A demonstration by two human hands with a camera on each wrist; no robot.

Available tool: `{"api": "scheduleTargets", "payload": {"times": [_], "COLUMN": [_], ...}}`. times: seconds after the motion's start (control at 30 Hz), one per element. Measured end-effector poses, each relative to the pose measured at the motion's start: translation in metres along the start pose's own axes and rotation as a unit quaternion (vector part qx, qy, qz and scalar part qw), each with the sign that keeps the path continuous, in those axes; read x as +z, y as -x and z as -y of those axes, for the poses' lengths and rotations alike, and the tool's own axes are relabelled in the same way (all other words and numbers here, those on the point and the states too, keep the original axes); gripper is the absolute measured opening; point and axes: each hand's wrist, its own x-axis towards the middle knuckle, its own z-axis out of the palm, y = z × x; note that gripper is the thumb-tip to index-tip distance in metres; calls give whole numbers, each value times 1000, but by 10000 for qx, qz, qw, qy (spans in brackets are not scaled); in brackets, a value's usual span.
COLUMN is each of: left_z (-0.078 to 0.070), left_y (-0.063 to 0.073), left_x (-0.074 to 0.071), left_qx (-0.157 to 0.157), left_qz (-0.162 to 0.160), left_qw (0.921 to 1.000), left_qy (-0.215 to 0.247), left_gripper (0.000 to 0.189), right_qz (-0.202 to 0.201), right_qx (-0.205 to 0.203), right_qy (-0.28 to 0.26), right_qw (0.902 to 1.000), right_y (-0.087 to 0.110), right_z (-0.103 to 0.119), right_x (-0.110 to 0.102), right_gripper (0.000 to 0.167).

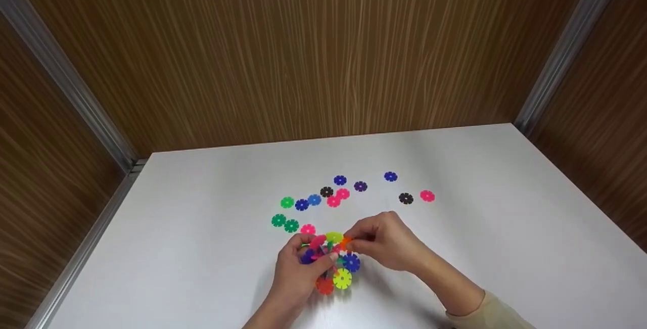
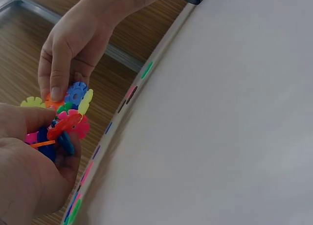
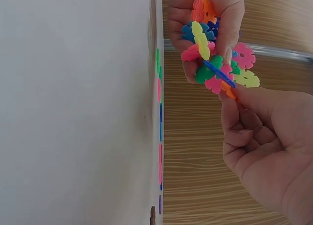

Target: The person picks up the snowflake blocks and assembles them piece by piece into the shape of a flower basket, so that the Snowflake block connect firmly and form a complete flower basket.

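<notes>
My left hand [image 1: 298,273] grips a cluster of interlocked, notched plastic discs, with its thumb across the near side. Pink, yellow, blue, green, red and orange pieces stick out of the cluster at different angles, among them a yellow disc [image 1: 342,279] and a blue disc [image 1: 351,262]. At the cluster's right side, my right hand [image 1: 391,243] pinches an orange disc [image 3: 230,90] between thumb and forefinger. That orange piece touches the cluster; how deep its slot sits is hidden by the fingers. Both hands hold the work just above the table's near part.
Loose notched discs lie flat on the white table [image 1: 202,228] beyond the hands, including a green disc [image 1: 287,202], a black disc [image 1: 406,198] and a pink disc [image 1: 427,195]. A pink disc [image 1: 308,229] lies close to the left fingers. Wood-grain panels [image 1: 323,56] enclose the table.
</notes>
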Motion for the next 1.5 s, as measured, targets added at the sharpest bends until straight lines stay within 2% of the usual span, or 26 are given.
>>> {"api": "scheduleTargets", "payload": {"times": [0.27, 0.47, 0.6, 0.73, 0.83, 0.93, 1.1, 1.27, 1.37, 1.5], "left_z": [1, 4, 4, 4, 5, 3, -1, -4, -3, -2], "left_y": [-1, -1, -2, 0, 1, 1, 1, 1, 1, 0], "left_x": [1, -2, -4, -6, -9, -12, -14, -15, -16, -15], "left_qx": [34, 51, 31, -65, -136, -211, -230, -89, 17, 231], "left_qz": [-184, -57, 101, 241, 503, 842, 1212, 1329, 1328, 1217], "left_qw": [9997, 9997, 9978, 9943, 9904, 9842, 9663, 9509, 9470, 9528], "left_qy": [-162, 242, 662, 1039, 1283, 1543, 2260, 2793, 2925, 2773], "left_gripper": [57, 64, 73, 74, 80, 92, 98, 79, 63, 60], "right_qz": [13, -8, -503, -1157, -1526, -1679, -1386, -963, -628, -164], "right_qx": [66, 284, 350, 470, 500, 410, 218, 42, -126, -285], "right_qy": [-90, -522, -744, -976, -1199, -1221, -1111, -1052, -1044, -998], "right_qw": [9999, 9982, 9953, 9874, 9797, 9774, 9839, 9898, 9925, 9945], "right_y": [0, -1, -1, -1, -1, -1, -1, -1, -1, 0], "right_z": [-4, -8, -12, -16, -17, -17, -17, -19, -22, -26], "right_x": [4, 1, -2, -5, -4, -2, 1, 1, 0, -2], "right_gripper": [9, 10, 12, 14, 15, 13, 12, 16, 18, 19]}}
